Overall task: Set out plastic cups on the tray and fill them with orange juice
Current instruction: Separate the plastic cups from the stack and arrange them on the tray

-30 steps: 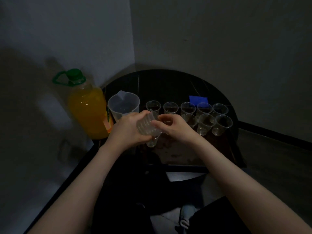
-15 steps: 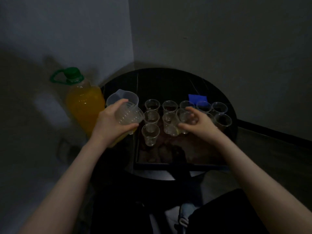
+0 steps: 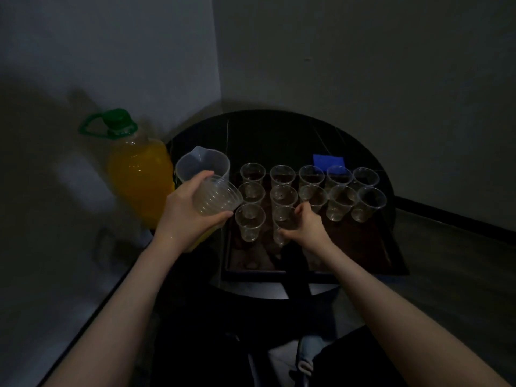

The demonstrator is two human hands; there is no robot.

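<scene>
So the right hand (image 3: 305,229) has its fingers wrapped around a clear plastic cup (image 3: 282,223), which stands upright on the dark tray (image 3: 363,247) in the third row, second spot from the left. Just left of that hand sits another cup (image 3: 249,222), and beyond its fingertips there are two rows of five empty cups (image 3: 311,188) lined up across the tray. Can't tell if the held cup's base is fully down or just off the surface, it's really dim in here.

The left hand (image 3: 190,212) grips a nested stack of cups (image 3: 216,199) tilted on its side, mouth pointing toward the tray, held above the tray's left edge. Right behind that hand is a translucent pitcher (image 3: 202,163), and further out to its left a big orange juice bottle (image 3: 139,174) with a green cap. There's a blue cloth (image 3: 328,159) on the round black worktop (image 3: 279,135) past the far row.
</scene>
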